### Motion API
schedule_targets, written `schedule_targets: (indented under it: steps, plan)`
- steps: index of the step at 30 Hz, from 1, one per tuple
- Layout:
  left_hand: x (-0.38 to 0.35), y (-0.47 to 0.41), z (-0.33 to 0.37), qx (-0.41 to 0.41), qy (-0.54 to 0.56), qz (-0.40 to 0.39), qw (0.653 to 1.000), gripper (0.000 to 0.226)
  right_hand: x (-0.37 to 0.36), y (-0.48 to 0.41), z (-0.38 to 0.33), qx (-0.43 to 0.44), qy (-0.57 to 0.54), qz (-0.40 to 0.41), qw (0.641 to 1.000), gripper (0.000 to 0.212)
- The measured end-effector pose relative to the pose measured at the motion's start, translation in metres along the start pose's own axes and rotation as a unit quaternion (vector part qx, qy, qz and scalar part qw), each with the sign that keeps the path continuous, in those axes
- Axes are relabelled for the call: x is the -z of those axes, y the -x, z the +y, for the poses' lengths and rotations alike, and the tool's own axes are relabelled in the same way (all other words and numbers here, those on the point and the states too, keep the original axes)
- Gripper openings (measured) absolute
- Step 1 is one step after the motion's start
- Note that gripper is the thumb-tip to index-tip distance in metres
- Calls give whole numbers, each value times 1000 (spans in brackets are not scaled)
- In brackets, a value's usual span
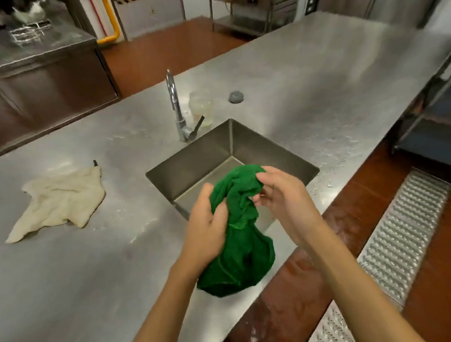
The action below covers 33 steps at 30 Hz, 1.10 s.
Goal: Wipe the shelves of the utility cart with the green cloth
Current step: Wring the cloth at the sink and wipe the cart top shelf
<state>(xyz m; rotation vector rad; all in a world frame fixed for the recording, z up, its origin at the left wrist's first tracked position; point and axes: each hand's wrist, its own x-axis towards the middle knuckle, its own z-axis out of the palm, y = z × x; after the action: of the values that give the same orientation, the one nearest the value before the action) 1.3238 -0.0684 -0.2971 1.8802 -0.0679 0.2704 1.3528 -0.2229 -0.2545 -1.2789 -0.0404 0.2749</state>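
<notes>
Two hands gripping one green cloth | sink | one beige rag, possibly

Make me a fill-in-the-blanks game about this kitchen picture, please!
1. Both hands, left and right, hold a bunched cloth coloured ____.
2. The cloth is held over the near edge of the steel ____.
3. The beige rag lies flat on the counter, to the ____ of the sink.
4. The faucet is running no ____.

Missing words: green; sink; left; water

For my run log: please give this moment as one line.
both hands bunch green cloth | over sink | faucet off | wiping not begun
</notes>
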Motion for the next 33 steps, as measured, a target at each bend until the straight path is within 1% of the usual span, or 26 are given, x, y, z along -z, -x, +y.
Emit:
schedule_targets:
  steps: [3, 6, 8, 12, 14, 16, 21, 24, 26, 28, 33]
  plan:
    - [-46, -5, 24, -43, -5, -23, 999, 19, 49, 25, -10, 17, 8, 38, 999, 37]
    - [-94, -4, 47, -76, 5, -65, 995, 21, 94, 55, -24, 51, 18, 78, 995, 26]
    - [-127, 0, 64, -87, 12, -85, 993, 23, 123, 78, -34, 79, 43, 115, 989, 24]
    - [-193, 9, 95, -86, 21, -143, 986, 24, 181, 122, -55, 133, 90, 204, 966, 24]
    - [-221, 15, 108, -103, -6, -168, 980, 27, 210, 144, -65, 154, 96, 244, 953, 23]
    - [-247, 23, 122, -113, -24, -203, 972, 25, 236, 166, -74, 173, 112, 281, 937, 21]
    - [-307, 45, 146, -114, 34, -297, 948, 23, 289, 210, -83, 197, 110, 362, 904, 18]
    - [-335, 42, 148, -120, 24, -339, 933, 19, 317, 228, -85, 198, 128, 394, 888, 17]
    - [-351, 34, 150, -144, 9, -346, 927, 22, 334, 234, -88, 199, 164, 410, 875, 17]
    - [-367, 24, 154, -150, -1, -356, 923, 24, 350, 238, -93, 202, 211, 421, 859, 15]
    - [-411, 1, 167, -129, 26, -389, 912, 17, 390, 234, -110, 216, 285, 441, 823, 31]
